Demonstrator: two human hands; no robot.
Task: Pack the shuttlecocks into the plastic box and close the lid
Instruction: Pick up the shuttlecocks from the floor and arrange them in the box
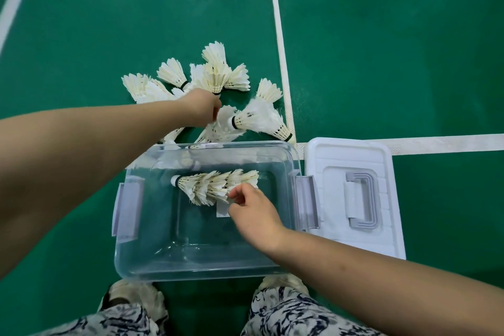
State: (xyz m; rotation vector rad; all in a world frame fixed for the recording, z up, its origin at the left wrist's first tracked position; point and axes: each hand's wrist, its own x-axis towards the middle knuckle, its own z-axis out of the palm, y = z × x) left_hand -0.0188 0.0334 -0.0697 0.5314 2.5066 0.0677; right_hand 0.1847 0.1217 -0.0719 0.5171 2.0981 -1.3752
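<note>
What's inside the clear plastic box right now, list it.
Inside the plastic box: one nested row of shuttlecocks, pinched by the right hand, and a white label. The hand covers part of the floor beneath it.

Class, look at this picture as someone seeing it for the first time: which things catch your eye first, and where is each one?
A heap of white shuttlecocks lies on the green floor beyond the clear plastic box, with the left hand reaching into it. Inside the box, the right hand touches a nested row of shuttlecocks. The white lid lies just right of the box.
</note>
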